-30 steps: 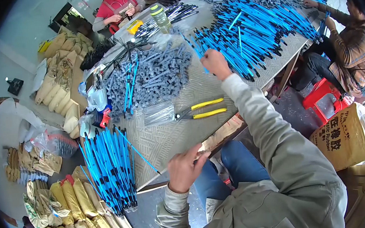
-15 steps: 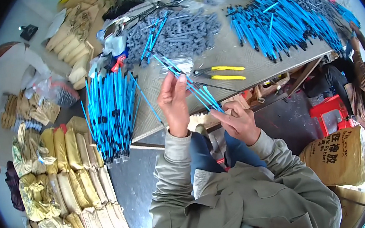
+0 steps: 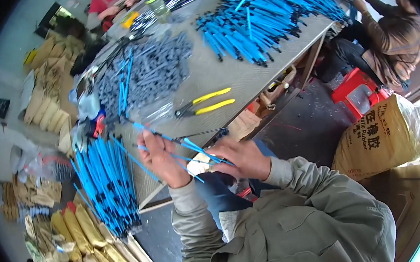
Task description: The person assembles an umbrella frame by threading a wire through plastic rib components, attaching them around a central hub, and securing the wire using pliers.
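Several thin blue rods with dark fittings slant between my hands, above the table's near edge. My left hand pinches them toward their far ends, and one rod juts out at a different angle below. On their near ends, my right hand is closed, its fingers a little blurred. Beyond them, pliers with yellow handles lie on the table. To the left, a large bundle of blue rods with black ends hangs over the table edge. A dark thin rod lies just past my hands.
A heap of grey short pieces covers the table's left part; a big pile of blue rods lies at the far right. A bottle stands behind. Another person sits right, near a red stool. Filled sacks are stacked at left.
The view has swung to the right. My hands have come closer to me with the rods, which now lie flatter and spread apart; one rod points off separately.
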`<state>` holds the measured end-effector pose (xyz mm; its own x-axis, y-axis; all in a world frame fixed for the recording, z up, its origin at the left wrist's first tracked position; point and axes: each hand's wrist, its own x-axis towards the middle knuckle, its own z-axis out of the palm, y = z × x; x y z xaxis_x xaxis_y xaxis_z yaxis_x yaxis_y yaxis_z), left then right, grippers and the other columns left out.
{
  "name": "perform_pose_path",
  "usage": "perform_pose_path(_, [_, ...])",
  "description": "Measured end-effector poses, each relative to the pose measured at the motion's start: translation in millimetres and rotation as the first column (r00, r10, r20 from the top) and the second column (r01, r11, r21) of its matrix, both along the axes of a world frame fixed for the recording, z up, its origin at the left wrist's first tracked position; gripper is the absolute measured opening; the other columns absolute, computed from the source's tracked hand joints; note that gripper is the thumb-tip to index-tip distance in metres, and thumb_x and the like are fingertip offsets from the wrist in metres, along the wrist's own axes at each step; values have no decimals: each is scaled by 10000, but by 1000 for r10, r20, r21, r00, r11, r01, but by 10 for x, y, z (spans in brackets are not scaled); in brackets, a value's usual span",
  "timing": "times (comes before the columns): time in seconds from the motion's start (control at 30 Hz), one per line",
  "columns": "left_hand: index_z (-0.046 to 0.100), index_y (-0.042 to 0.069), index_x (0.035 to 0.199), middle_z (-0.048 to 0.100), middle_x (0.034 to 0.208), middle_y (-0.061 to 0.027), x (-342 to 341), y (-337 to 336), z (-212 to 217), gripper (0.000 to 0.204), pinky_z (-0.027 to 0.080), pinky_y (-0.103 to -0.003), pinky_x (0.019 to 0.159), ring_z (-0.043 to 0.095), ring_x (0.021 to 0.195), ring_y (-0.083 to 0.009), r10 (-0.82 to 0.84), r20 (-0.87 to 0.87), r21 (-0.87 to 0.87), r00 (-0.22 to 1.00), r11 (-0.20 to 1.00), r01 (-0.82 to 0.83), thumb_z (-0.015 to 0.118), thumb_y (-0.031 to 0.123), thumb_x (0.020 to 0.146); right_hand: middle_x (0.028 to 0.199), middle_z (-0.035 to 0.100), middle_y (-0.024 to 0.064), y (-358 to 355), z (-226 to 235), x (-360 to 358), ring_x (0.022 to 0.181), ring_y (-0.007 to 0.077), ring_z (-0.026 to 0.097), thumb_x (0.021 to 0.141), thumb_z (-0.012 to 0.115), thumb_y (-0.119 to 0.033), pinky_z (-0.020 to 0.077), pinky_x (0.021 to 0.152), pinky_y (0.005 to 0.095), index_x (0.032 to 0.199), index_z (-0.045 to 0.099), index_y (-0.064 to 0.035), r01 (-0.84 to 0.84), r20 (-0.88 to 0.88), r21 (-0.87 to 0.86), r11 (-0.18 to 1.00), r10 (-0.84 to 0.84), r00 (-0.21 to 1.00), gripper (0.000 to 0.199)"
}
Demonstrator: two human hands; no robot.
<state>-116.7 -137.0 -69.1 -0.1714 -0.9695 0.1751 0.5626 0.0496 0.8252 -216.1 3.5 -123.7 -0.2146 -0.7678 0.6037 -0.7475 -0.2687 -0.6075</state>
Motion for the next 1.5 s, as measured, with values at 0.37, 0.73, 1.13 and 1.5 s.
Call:
perform_pose_path(0.37, [484,111,994,397,508,7,514,267,-70,92,234,-201,317,287,343,-56,-497,-116,-83,860,867,491,500,84,908,861,624,82,-1328,173,-2749,737,299,627,764,641,-261,501,616,407,780,646,-107,760,-609,214,613,-524,595,155])
perform_pose_path(0.73, [470,62,1066,413,518,-11,361,429,-113,170,270,-226,354,323,351,-80,-364,-216,86,906,917,389,494,164,932,707,619,78,-1539,0,-2815,640,196,596,730,699,-226,468,584,340,811,632,-21,167,350,267,949,-257,901,231])
perform_pose_path(1.13, [476,28,991,657,854,-183,408,1005,-166,220,491,-300,578,625,623,-205,-644,240,146,726,763,629,414,238,971,721,582,-14,-1562,299,-2771,635,66,503,786,684,-145,421,591,232,843,630,-3,53,326,198,979,-117,938,162])
perform_pose_path(1.5, [548,-30,1029,604,1075,-173,366,1173,-312,367,476,-321,827,604,933,-210,-627,303,-4,717,752,659,339,269,994,759,623,41,-1248,799,-2316,676,98,555,786,702,-174,451,617,251,884,659,-13,442,212,-409,798,-388,897,193])
